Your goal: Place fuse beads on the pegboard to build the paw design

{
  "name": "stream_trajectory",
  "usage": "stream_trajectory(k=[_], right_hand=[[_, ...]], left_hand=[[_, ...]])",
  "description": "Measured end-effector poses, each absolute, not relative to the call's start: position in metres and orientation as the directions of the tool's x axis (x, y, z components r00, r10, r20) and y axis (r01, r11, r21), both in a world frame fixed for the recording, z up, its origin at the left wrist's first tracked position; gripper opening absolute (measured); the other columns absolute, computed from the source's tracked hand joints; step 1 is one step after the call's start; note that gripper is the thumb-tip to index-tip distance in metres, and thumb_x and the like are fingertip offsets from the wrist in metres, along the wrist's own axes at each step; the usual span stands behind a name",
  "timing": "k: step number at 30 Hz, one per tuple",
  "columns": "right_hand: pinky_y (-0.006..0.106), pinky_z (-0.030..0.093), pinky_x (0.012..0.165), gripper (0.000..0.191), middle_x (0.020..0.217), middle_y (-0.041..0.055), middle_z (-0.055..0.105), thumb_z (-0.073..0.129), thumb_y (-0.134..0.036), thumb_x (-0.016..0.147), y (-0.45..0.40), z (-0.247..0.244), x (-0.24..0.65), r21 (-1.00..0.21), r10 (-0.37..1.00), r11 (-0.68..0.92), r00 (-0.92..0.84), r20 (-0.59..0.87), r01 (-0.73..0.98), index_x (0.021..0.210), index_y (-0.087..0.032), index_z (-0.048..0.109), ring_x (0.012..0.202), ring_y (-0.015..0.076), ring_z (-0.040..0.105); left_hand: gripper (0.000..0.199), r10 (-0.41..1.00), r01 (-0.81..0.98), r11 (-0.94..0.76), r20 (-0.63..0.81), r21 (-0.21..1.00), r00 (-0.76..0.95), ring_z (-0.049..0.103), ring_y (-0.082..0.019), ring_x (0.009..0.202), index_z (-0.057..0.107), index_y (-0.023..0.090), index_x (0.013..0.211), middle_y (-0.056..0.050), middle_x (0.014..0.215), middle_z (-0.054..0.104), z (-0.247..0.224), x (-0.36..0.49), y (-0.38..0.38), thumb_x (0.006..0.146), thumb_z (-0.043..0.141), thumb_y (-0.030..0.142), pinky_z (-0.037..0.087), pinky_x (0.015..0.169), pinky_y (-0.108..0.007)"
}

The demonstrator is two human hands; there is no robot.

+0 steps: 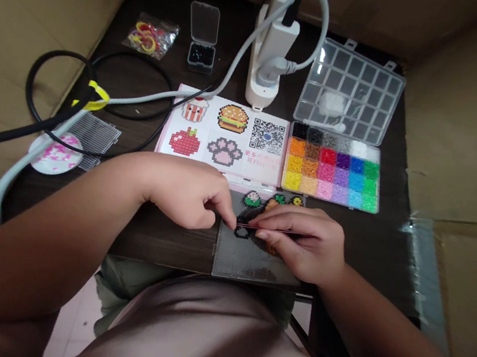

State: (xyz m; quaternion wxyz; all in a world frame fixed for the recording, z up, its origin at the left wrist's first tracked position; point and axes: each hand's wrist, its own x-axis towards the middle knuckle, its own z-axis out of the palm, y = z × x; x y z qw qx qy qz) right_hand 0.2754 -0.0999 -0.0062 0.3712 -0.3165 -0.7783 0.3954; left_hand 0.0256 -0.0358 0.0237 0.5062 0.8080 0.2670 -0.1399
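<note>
My right hand [314,239] pinches a pair of thin tweezers [247,226] between thumb and fingers, with the tips pointing left. Below them lies a clear pegboard [252,265] at the table's front edge. My left hand [186,194] reaches over from the left, its index finger stretched down to the board beside the tweezer tips and its other fingers curled. Nothing shows in that hand. A green, pink and black bead figure [252,199] sits on the upper part of the board. Dark beads [242,233] form an outline under the tips. My right hand partly covers other bead figures.
A pattern sheet [222,167] and a box of coloured beads [334,169] lie behind the board. Beyond stand a power strip [261,94] and a small black-bead box [201,58]. Cables [143,96] cross the left side, near a white dish [55,155]. Cardboard walls surround the table.
</note>
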Motion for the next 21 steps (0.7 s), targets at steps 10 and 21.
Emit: stream_trajectory(k=[10,21], right_hand=[[0.025,0.069,0.078,0.012,0.086,0.0047,0.086,0.081,-0.011,0.09,-0.1004,-0.0042,0.2751,-0.871,0.812,0.45,-0.497,0.306,0.2,0.091,-0.022,0.085,0.076,0.0164,0.083],[0.028,0.07,0.075,0.009,0.085,0.0045,0.086,0.08,-0.018,0.092,-0.1003,-0.0047,0.2748,-0.862,0.818,0.452,-0.493,0.297,0.231,0.089,-0.024,0.085,0.074,0.018,0.083]], left_hand=[[0.062,0.297,0.591,-0.358,-0.511,0.723,0.806,0.076,-0.014,0.088,0.082,0.032,0.127,0.004,0.118,0.086,0.0237,0.0264,-0.0359,0.077,0.059,0.005,0.051,0.077,-0.023],[0.054,0.282,0.542,-0.234,-0.477,0.807,0.833,0.077,-0.014,0.083,0.088,0.029,0.11,0.003,0.105,0.088,0.0217,0.0205,-0.033,0.074,0.057,0.003,0.051,0.074,-0.021]])
